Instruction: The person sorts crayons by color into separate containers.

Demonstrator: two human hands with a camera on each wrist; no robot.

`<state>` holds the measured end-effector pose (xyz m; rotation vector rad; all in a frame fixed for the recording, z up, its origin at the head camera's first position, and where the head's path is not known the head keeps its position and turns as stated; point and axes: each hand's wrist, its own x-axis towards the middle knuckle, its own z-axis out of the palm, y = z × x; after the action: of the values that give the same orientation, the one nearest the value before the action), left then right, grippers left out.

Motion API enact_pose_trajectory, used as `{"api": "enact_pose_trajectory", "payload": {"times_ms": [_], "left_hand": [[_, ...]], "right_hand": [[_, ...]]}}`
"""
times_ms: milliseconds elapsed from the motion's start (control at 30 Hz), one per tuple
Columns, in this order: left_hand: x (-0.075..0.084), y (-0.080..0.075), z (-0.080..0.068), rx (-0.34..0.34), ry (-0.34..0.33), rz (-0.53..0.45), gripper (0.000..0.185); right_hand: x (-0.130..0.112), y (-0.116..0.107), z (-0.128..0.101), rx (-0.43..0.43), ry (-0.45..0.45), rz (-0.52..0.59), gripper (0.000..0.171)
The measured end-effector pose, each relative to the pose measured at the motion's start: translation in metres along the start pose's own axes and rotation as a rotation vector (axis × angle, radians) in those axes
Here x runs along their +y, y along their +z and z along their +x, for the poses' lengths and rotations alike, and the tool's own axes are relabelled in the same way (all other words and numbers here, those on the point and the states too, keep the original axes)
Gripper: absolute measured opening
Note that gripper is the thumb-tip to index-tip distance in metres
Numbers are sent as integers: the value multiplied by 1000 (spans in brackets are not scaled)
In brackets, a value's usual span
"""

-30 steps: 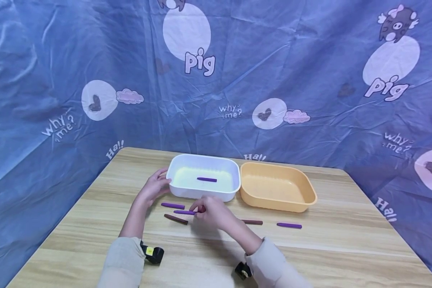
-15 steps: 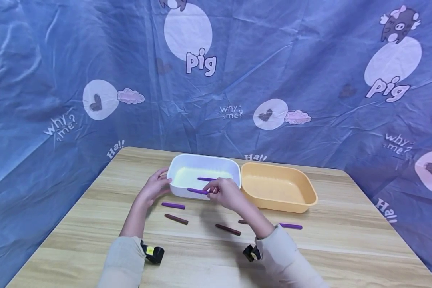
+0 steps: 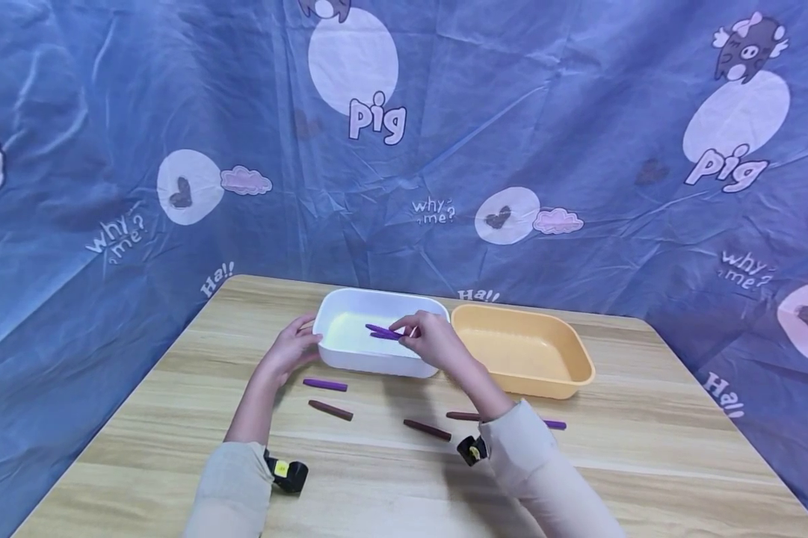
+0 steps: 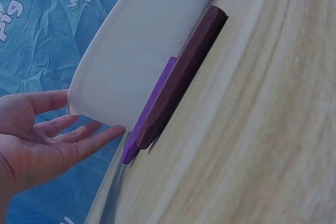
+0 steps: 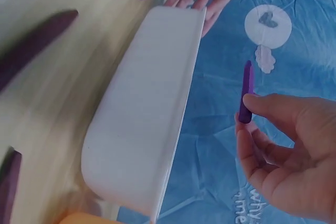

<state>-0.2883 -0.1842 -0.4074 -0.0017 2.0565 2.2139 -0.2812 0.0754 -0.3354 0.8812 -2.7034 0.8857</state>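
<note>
My right hand pinches a purple crayon between thumb and fingers and holds it over the white tray. The right wrist view shows the same crayon held upright at my fingertips, beside the tray's outer wall. Another purple crayon lies inside the tray. My left hand rests with straight fingers against the tray's left wall and holds nothing.
An orange tray stands right of the white one. On the wooden table lie a purple crayon, brown crayons and a partly hidden purple crayon. A blue printed cloth hangs behind.
My right hand picked a purple crayon up from the table in front of the white tray and carried it up over the tray. The left hand stayed on the tray's side.
</note>
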Motion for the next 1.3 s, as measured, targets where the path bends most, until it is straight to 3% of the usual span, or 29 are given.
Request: {"api": "enact_pose_trajectory", "payload": {"times_ms": [267,533,800,1300], "left_hand": [[-1,0,-1,0,2,-11,57],[0,1,-2,5,0,-9,57],[0,1,-3,6,-2,-9,57],[0,1,-3,5,1,-6,57]], "right_hand": [[8,0,19,31,27,-13,19],[13,1,38,-3,87,-54,21],[24,7,56,-8,92,-82,23],[56,25,68,-16,296,-90,20]]}}
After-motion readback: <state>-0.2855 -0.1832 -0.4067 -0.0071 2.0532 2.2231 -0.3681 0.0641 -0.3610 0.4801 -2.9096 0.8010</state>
